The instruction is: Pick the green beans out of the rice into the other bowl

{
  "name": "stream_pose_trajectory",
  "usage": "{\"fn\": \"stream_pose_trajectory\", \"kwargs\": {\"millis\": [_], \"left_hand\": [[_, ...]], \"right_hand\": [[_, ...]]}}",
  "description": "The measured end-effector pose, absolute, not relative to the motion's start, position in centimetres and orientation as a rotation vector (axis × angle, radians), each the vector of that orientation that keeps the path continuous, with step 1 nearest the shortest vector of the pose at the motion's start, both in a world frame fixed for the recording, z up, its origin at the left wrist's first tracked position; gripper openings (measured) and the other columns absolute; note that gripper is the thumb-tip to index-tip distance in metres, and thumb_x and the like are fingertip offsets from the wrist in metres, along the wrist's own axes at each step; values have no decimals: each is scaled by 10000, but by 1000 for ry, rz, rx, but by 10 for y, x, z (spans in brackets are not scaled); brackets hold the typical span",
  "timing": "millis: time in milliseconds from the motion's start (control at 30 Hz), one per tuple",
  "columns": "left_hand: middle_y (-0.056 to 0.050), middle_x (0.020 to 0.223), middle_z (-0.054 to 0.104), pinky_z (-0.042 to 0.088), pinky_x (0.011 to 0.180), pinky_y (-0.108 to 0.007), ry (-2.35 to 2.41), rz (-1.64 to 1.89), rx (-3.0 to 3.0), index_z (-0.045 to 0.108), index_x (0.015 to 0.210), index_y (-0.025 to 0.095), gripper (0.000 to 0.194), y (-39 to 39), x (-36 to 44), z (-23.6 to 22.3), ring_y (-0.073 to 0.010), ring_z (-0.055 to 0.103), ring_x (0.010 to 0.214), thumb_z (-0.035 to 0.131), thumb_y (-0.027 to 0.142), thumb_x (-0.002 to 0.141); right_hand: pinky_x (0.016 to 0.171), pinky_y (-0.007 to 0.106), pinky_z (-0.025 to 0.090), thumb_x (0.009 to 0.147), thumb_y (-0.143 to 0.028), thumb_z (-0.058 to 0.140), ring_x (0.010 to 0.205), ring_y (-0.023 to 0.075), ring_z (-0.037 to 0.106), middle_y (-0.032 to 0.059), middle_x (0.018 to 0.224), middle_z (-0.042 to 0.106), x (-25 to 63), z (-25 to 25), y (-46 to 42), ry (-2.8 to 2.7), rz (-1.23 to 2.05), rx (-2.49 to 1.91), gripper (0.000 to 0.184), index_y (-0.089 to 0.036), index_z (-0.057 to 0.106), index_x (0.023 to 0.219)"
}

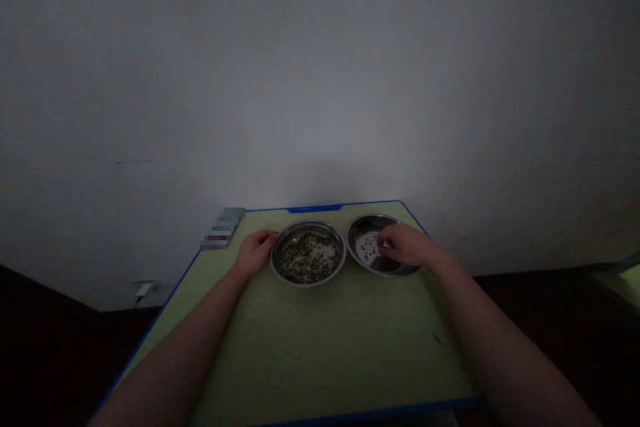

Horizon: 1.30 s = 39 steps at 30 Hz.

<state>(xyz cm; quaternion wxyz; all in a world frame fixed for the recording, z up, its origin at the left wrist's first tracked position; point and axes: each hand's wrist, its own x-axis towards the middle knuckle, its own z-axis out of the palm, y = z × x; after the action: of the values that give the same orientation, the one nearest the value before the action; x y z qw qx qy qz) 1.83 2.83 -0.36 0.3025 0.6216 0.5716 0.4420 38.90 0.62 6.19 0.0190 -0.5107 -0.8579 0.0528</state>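
Observation:
A round metal bowl (309,283) on the table holds a mix of white grains and small dark green-brown bits. My left hand (256,252) is at its left edge, fingers curled together against the rim. To the right stands a second metal bowl (354,221), close against the first, with several small dark specks on its pale, shiny bottom. Inside this second bowl is my right hand (403,245), palm down, thumb and fingers drawn together low over the bottom. Anything between those fingertips is too small or hidden to make out.
Both bowls stand on a light green table (320,347) with a blue edge, pushed near a pale wall (320,80). A blurred-out flat item (223,228) lies at the table's back left corner. A small dark sliver (437,339) lies at the right. A white plug (144,289) is on the wall.

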Motion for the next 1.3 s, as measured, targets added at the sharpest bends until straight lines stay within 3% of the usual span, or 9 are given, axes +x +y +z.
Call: {"fn": "stream_pose_trajectory", "kwargs": {"millis": [333,700,1300], "left_hand": [[-57,773,697,476,660,-278,1536,1181,1650,684,797,154,341,28,18,-2,-196,617,711,557,456,706],[-62,757,703,477,638,-274,1602,1156,1654,688,804,152,374,30,16,-1,-204,618,699,555,481,686],[-39,733,696,457,648,-276,1569,1154,1684,692,778,167,339,28,19,-1,-201,611,697,536,457,699]], "right_hand": [[670,262,357,809,-317,476,780,170,569,63,852,666,368,78,7,-2663,74,-1504,241,-200,682,856],[698,252,368,792,-272,493,836,176,573,63,938,674,286,101,27,-2855,36,-1156,250,-203,672,953],[753,385,492,798,-164,463,911,280,624,186,982,669,186,55,57,-2995,-155,-1193,260,-90,666,943]]}}
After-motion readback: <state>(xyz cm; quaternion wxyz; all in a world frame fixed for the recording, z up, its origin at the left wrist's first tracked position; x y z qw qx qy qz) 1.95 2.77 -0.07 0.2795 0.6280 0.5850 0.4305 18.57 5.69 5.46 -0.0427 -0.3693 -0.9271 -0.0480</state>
